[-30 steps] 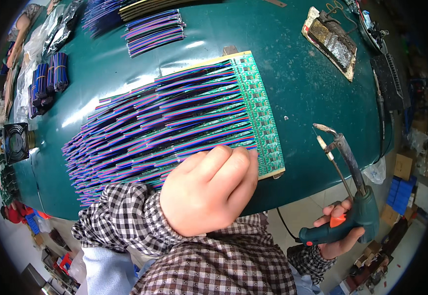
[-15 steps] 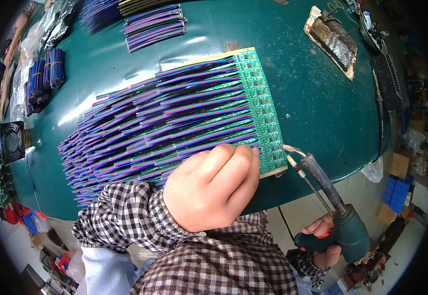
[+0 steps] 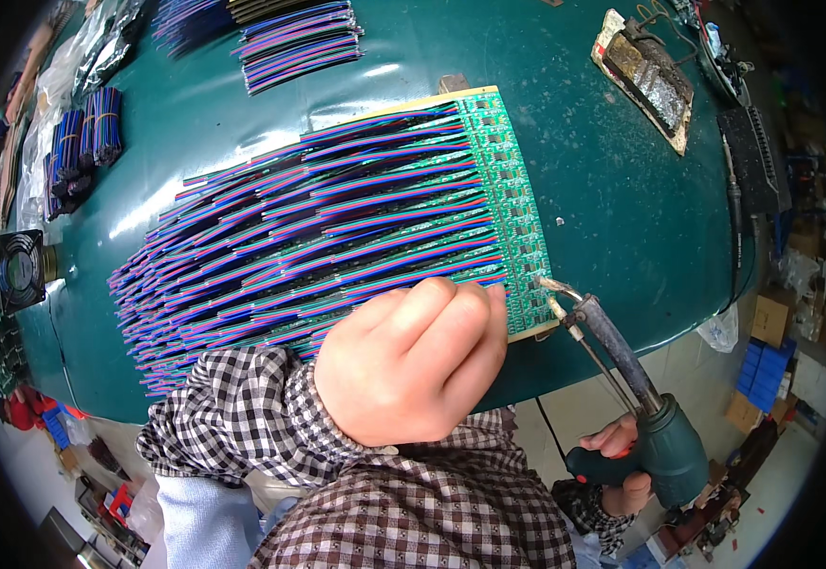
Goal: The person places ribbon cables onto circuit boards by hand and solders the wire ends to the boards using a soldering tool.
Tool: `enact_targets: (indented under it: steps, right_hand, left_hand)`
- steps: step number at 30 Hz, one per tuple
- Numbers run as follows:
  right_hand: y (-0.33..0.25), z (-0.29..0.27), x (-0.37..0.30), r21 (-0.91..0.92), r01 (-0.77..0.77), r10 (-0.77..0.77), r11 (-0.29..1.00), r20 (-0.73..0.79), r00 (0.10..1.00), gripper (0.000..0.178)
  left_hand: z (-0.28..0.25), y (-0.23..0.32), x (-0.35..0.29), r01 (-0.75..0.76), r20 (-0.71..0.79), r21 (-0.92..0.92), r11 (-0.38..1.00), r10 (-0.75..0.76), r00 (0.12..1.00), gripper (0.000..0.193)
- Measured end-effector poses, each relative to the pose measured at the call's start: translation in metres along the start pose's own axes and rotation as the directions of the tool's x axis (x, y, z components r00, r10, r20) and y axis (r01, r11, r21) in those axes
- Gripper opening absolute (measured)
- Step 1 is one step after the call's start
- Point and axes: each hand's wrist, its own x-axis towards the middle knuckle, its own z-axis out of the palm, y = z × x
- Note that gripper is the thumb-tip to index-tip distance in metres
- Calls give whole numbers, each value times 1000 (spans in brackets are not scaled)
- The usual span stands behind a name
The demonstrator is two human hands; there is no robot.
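Note:
My left hand [image 3: 413, 365] is closed over the near right part of a green circuit board panel [image 3: 510, 199]. Its fingertips are hidden under the hand, beside the ends of the striped ribbon wires [image 3: 337, 242]; what they pinch, if anything, cannot be made out. Many of these blue, red, green and black wires lie in rows leftward from the panel. My right hand [image 3: 626, 469] is wrapped round the handle of a dark green soldering gun [image 3: 671, 455], partly hidden by it. The gun's bent tip and thin feed tube meet the panel's right edge near its lower corner.
Wire bundles [image 3: 301, 47] lie at the far side, and banded ones [image 3: 85, 137] at the left. A small black fan [image 3: 21, 270] stands at the left edge. A solder-stained tray [image 3: 650, 90] and a black box [image 3: 752, 156] are at the far right.
The soldering gun and my right hand have shifted slightly left, bringing the tip from just off the panel's edge onto it. My left hand has barely moved.

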Motion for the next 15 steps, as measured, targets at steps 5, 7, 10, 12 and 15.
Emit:
enact_targets:
  steps: [5,7,10,12,15]
  right_hand:
    - [-2,-4,1,-53,-11,13,999,34,999,77]
    - [-4,0,1,-47,-26,27,999,22,999,77]
    - [-2,3,4,-16,-28,29,999,23,999,78]
    - [-1,4,5,11,-16,15,1000,37,999,78]
    - [-1,6,3,-1,-51,51,999,-1,999,79]
  left_hand:
    - [0,-1,0,10,12,-5,1000,-10,1000,37]
    - [1,-1,0,3,-2,-5,1000,-3,1000,37]
    - [-1,-1,1,2,14,-15,1000,-2,1000,37]
    - [-3,-1,2,16,41,-30,999,-15,999,37]
    - [-2,-1,2,21,43,-55,998,-18,999,36]
